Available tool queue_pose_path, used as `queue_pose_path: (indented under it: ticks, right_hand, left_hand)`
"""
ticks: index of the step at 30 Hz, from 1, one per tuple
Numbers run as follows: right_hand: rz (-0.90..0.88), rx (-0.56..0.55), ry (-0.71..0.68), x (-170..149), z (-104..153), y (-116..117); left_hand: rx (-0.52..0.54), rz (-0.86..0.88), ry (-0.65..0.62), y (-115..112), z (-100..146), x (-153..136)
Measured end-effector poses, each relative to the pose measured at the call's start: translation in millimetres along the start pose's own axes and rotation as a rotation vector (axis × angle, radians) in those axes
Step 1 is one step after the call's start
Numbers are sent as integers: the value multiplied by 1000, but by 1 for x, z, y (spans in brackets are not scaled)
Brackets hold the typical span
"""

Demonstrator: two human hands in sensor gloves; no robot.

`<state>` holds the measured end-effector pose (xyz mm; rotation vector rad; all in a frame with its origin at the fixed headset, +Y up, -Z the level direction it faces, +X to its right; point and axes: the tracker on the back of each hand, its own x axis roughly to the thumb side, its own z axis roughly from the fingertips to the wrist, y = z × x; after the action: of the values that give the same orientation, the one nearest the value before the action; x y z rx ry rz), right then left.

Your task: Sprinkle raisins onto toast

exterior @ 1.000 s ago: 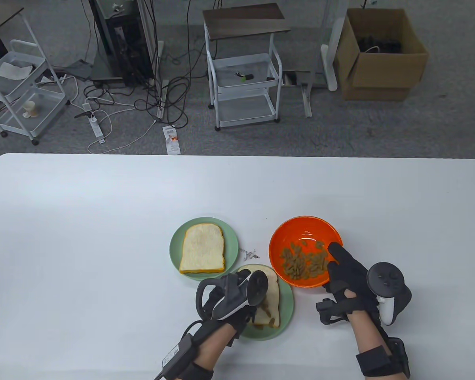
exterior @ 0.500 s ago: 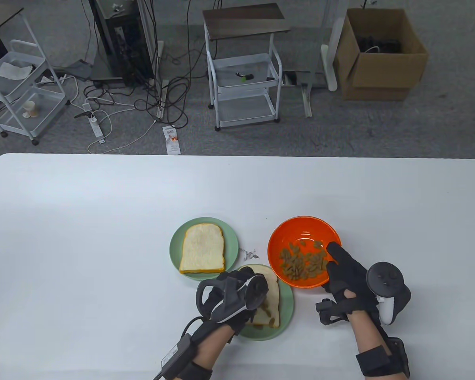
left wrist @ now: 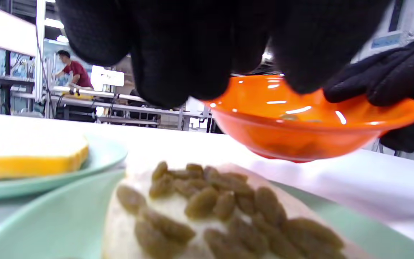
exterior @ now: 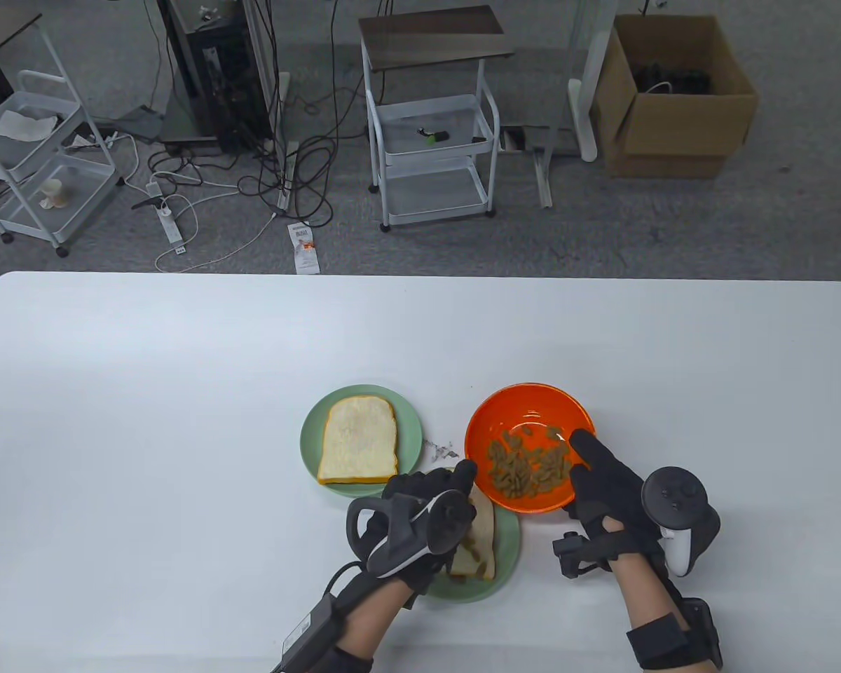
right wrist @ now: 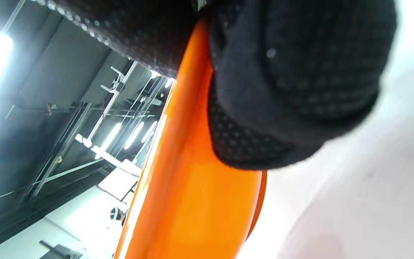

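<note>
orange bowl (exterior: 525, 406): raisins (exterior: 525, 470), right hand (exterior: 606, 491) grip holds rim | near plate (exterior: 508, 554): raisined toast (exterior: 480, 543) | left hand (exterior: 420, 519) grip: cannot tell

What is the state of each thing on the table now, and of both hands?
Orange bowl: lifted off the table and tilted, holding raisins.
Right hand: grips the bowl's rim, thumb inside.
Left hand: hovers above the near toast, fingers toward the bowl.
Near toast: on a green plate, topped with raisins.
Far toast: plain, flat on its own green plate.
</note>
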<state>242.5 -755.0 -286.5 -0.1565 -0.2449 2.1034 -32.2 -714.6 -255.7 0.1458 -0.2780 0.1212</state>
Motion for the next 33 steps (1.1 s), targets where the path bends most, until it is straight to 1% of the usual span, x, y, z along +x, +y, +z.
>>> queue_pose_path:
  ticks: [2,4,7,8,10,12,14,16,18,20,22,24,25,28,30,33]
  right_hand:
    - [-3,34,-23,8,6,9]
    - [4,54,-44,14,12,15]
    - [-4,72,-79,26,23,25]
    - [-25,69,-80,30,27,27]
    - [-91,73,-66,33,33,29]
    - [-97,53,-62,34,37,29]
    - [-139,45,-28,32,38,28]
    - [-194,43,21,27,37,26]
    - [-203,41,31,25,36,25]
    - [-213,46,31,25,36,25]
    - [-197,42,20,25,35,25]
    - [-199,57,32,25,35,27]
    - [-175,62,11,27,34,27]
    - [-98,63,-23,30,34,28]
    - [-118,64,-6,29,33,28]
    - [-149,66,38,23,30,27]
  left_hand:
    - [49,-75,-12,9,1,13]
    - [5,-146,1,15,-4,25]
    - [-212,-254,68,13,-24,44]
    - [-315,-287,101,9,-33,49]
    - [-472,-310,164,4,-46,55]
    - [-484,-310,193,1,-56,60]
    - [-504,-304,223,0,-62,64]
    - [-459,-267,193,0,-65,69]
    - [-417,-242,140,0,-66,72]
    - [-330,-207,96,-2,-66,75]
    - [-285,-204,82,-3,-65,74]
    - [-253,-173,79,-3,-65,69]
    - [-216,-147,65,-3,-66,64]
    - [-184,-100,69,-5,-65,53]
    - [-172,-91,77,-1,-63,47]
    - [-134,-17,67,9,-60,39]
